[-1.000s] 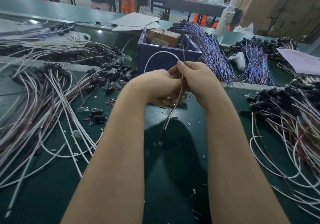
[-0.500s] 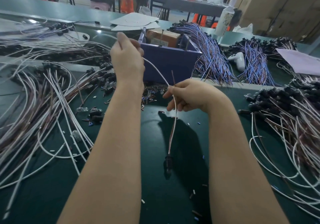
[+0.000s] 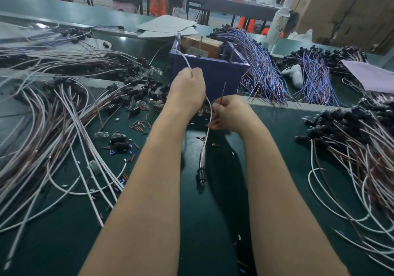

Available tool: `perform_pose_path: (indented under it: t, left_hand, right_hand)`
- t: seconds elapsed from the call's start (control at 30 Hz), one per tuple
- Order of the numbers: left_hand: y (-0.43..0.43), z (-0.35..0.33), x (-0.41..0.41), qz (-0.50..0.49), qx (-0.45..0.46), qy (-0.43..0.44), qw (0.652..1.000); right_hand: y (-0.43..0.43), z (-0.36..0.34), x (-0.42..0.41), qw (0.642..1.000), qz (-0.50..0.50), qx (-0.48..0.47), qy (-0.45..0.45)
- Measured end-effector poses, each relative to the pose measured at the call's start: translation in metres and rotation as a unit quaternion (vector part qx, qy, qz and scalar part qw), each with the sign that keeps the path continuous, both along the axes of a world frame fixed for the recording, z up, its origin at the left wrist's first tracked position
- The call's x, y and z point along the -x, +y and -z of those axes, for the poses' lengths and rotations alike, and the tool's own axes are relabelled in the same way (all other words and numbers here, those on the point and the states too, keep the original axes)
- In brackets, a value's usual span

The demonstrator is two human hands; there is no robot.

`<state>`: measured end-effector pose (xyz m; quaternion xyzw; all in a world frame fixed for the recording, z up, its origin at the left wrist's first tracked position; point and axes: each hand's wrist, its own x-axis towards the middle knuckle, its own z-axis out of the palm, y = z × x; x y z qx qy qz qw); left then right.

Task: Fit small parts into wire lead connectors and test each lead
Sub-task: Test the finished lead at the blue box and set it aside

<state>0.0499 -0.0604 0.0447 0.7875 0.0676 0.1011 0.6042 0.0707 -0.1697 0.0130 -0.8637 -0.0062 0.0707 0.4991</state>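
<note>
My left hand [image 3: 188, 89] is raised in front of the blue box [image 3: 221, 77] and pinches the white wire of one lead near the box's near-left corner. That wire lead [image 3: 210, 116] curves down past my right hand [image 3: 229, 113], which grips it together with its thin brown wire sticking upward. The lead's black connector [image 3: 202, 174] hangs low over the dark green table [image 3: 213, 222], at or just above its surface. Small brown, white and blue parts [image 3: 138, 126] lie scattered on the table left of my hands.
A heap of white and brown leads [image 3: 53, 126] covers the left side, another heap [image 3: 362, 148] the right. Bundles of blue-purple leads [image 3: 262, 67] lie behind the box, next to a white tool [image 3: 295, 74]. A white bottle [image 3: 279, 20] stands far back.
My left hand has come back down and rightward, from high at the left to just in front of the blue box. The right hand stayed near the centre, still holding the lead.
</note>
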Motion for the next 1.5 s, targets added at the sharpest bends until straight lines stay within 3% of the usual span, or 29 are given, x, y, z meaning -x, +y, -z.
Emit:
perform_pose_path:
  t: [0.17,0.33,0.53,0.67,0.9,1.07,1.5]
  left_hand:
    - [-0.001,0.006,-0.001,-0.008,-0.013,-0.059,0.998]
    - [-0.003,0.0,0.001,-0.012,0.13,-0.141,0.981]
    - [0.002,-0.001,-0.001,-0.054,0.016,-0.217,0.975]
    - [0.002,0.004,-0.003,-0.078,0.043,-0.182,0.979]
    - [0.01,0.019,-0.013,-0.074,-0.03,-0.057,0.995]
    - [0.009,0.024,-0.017,-0.071,0.006,-0.005,0.997]
    - [-0.001,0.021,-0.015,-0.04,0.049,-0.102,0.993]
  right_hand:
    - [0.003,0.004,0.0,0.998,0.027,-0.031,-0.043]
    - [0.006,0.002,0.0,0.994,0.06,-0.076,-0.058]
    - [0.01,0.001,0.003,0.996,0.043,-0.048,-0.065]
    - [0.005,0.001,0.003,0.988,0.087,-0.056,-0.112]
    - [0.006,-0.003,0.004,0.968,0.13,-0.186,-0.111]
    - [0.004,-0.002,0.003,0.963,0.143,-0.188,-0.129]
    - [0.005,-0.003,0.005,0.927,0.203,-0.192,-0.25]
